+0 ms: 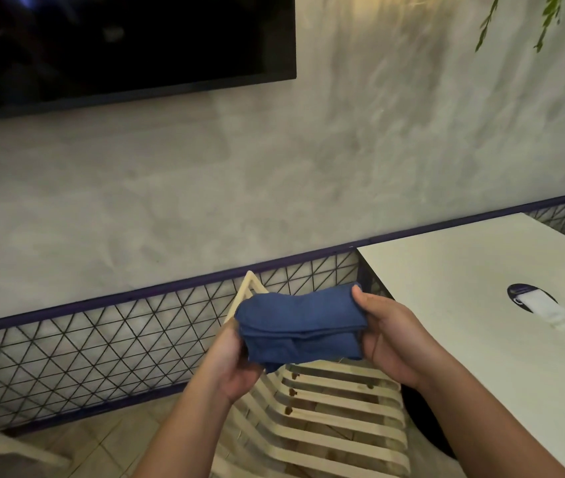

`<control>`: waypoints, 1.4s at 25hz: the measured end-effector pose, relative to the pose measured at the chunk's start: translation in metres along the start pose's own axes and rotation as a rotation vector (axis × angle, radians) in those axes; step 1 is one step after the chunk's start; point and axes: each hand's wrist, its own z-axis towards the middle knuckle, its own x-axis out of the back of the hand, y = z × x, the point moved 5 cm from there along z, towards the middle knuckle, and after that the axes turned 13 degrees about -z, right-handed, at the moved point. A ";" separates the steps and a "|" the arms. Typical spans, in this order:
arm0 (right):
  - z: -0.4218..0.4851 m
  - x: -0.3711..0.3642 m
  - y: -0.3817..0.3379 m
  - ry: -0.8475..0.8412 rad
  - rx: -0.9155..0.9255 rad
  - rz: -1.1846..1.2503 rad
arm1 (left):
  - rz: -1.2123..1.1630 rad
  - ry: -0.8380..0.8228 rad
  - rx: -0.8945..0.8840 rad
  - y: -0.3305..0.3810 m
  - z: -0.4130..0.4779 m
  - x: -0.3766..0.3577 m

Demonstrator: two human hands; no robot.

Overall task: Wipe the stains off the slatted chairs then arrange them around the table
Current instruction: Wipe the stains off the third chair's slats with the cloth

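A folded dark blue cloth (300,326) is held in the air between both hands. My left hand (231,365) grips its left end from below, and my right hand (389,334) grips its right end. Directly beneath them stands a cream slatted chair (329,419), its seat slats carrying small brown stains near their left ends. Its backrest top pokes up behind the cloth. The white table (464,270) lies to the right of the chair, close against it.
A small white device on a dark oval (538,305) rests on the table. A black wire-mesh fence with a purple rail (101,339) runs along the grey wall. Part of another cream chair (1,443) shows at bottom left. A dark screen hangs upper left.
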 end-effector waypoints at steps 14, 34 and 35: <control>0.018 0.005 -0.057 0.019 0.249 -0.016 | 0.229 -0.319 -0.266 0.040 0.027 -0.032; 0.042 -0.007 -0.036 0.025 0.103 -0.419 | 0.694 -0.409 -0.226 0.023 0.038 -0.065; 0.044 -0.007 -0.037 0.053 0.124 -0.415 | 0.675 -0.409 -0.235 0.024 0.038 -0.066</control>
